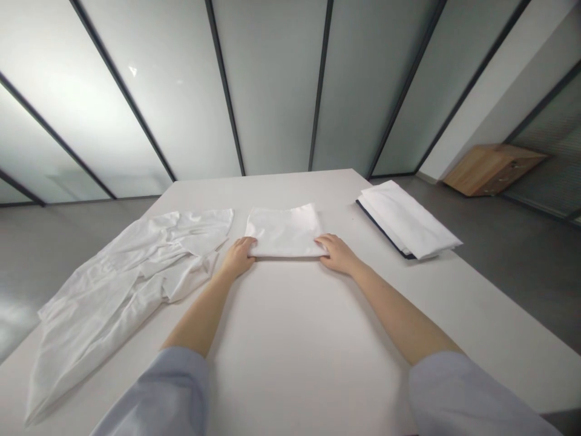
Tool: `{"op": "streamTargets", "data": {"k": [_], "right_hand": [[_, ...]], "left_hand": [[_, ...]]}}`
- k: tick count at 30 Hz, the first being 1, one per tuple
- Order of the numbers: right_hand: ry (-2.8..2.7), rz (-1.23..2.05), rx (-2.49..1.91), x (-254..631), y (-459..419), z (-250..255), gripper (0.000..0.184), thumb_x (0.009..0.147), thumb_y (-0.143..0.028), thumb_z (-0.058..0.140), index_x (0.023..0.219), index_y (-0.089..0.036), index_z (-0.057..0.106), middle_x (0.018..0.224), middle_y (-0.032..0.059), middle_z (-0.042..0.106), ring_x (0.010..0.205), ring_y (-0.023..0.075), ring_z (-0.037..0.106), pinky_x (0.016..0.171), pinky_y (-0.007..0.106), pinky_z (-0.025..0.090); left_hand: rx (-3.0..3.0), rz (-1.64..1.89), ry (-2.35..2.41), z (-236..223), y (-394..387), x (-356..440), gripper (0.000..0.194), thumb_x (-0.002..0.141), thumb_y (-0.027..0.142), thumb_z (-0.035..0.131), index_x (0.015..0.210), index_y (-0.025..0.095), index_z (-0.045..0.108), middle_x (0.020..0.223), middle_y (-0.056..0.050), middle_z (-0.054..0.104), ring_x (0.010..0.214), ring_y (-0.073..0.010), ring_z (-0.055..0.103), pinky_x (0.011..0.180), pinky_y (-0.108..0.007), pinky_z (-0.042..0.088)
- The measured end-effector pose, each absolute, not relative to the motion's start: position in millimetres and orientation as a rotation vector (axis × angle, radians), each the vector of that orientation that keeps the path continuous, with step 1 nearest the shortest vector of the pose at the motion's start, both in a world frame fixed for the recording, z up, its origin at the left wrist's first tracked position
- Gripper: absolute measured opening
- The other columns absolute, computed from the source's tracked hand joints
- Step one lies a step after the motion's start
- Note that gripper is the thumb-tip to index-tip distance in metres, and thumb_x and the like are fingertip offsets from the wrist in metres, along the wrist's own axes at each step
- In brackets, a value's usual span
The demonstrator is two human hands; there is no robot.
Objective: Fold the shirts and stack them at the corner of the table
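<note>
In the head view a folded white cloth (285, 232) lies flat on the white table (290, 339), its near edge toward me. My left hand (239, 257) grips the cloth's near left corner, fingers on top and thumb at the front edge. At the near right corner, my right hand (336, 253) holds it the same way, fingers curled over the top. Left of my left hand spreads a loose, rumpled white cloth (136, 275), apart from the folded one.
A stack of folded white cloth (403, 218) with a dark layer beneath sits at the table's right edge, slightly overhanging. Beyond the table stands a frosted glass partition (276, 91) with dark frames. A wooden cabinet (488, 169) is on the floor at right.
</note>
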State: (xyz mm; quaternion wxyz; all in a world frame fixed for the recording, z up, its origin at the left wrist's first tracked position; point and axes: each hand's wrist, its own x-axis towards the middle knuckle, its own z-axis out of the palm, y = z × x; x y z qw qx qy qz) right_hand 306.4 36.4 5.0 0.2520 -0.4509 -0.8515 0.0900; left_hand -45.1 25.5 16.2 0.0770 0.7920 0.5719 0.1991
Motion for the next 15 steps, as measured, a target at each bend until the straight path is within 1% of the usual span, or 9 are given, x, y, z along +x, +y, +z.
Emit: {"op": "streamTargets", "data": {"k": [3, 9, 11, 13, 15], "right_hand": [[-2.311, 0.211, -1.209, 306.0, 39.8, -1.9, 0.064, 0.067, -0.016, 0.062, 0.131, -0.018, 0.058, 0.14, 0.0144, 0.052, 0.128, 0.0319, 0.047, 0.109, 0.049, 0.036], [-2.273, 0.258, -1.199, 315.2, 44.8, -11.4, 0.07, 0.068, -0.02, 0.065, 0.137, -0.02, 0.054, 0.148, 0.0138, 0.046, 0.136, 0.0329, 0.041, 0.112, 0.053, 0.032], [-2.245, 0.292, -1.219, 319.4, 45.7, -11.7, 0.07, 0.067, -0.022, 0.067, 0.137, -0.02, 0.054, 0.151, 0.0146, 0.041, 0.139, 0.0337, 0.038, 0.113, 0.053, 0.031], [-2.218, 0.326, -1.231, 322.3, 46.2, -11.0, 0.067, 0.066, -0.023, 0.07, 0.132, -0.021, 0.058, 0.153, 0.0135, 0.039, 0.14, 0.0347, 0.035, 0.113, 0.054, 0.031], [-2.187, 0.359, -1.218, 323.1, 46.2, -9.7, 0.056, 0.065, -0.022, 0.071, 0.121, -0.024, 0.065, 0.151, 0.0101, 0.043, 0.141, 0.0348, 0.034, 0.113, 0.056, 0.03]], "left_hand": [[2.37, 0.62, 1.695, 13.3, 27.9, -45.0, 0.056, 0.068, 0.011, 0.055, 0.123, 0.018, 0.059, 0.132, -0.01, 0.06, 0.125, -0.0264, 0.052, 0.111, -0.037, 0.037], [2.282, 0.729, 1.639, 10.6, 31.3, -47.3, 0.055, 0.065, 0.012, 0.053, 0.119, 0.019, 0.064, 0.129, -0.008, 0.063, 0.123, -0.0254, 0.055, 0.11, -0.036, 0.038], [2.189, 0.786, 1.64, 11.7, 31.9, -49.1, 0.05, 0.066, 0.015, 0.053, 0.114, 0.019, 0.066, 0.122, -0.007, 0.067, 0.115, -0.0251, 0.06, 0.104, -0.034, 0.042], [2.043, 0.844, 1.664, 13.5, 32.0, -50.7, 0.041, 0.07, 0.021, 0.055, 0.109, 0.019, 0.067, 0.106, -0.006, 0.072, 0.101, -0.0244, 0.065, 0.093, -0.033, 0.048], [1.871, 0.931, 1.676, 15.5, 31.5, -52.1, 0.037, 0.072, 0.032, 0.059, 0.105, 0.018, 0.066, 0.09, -0.003, 0.072, 0.088, -0.0232, 0.066, 0.081, -0.032, 0.051]]}}
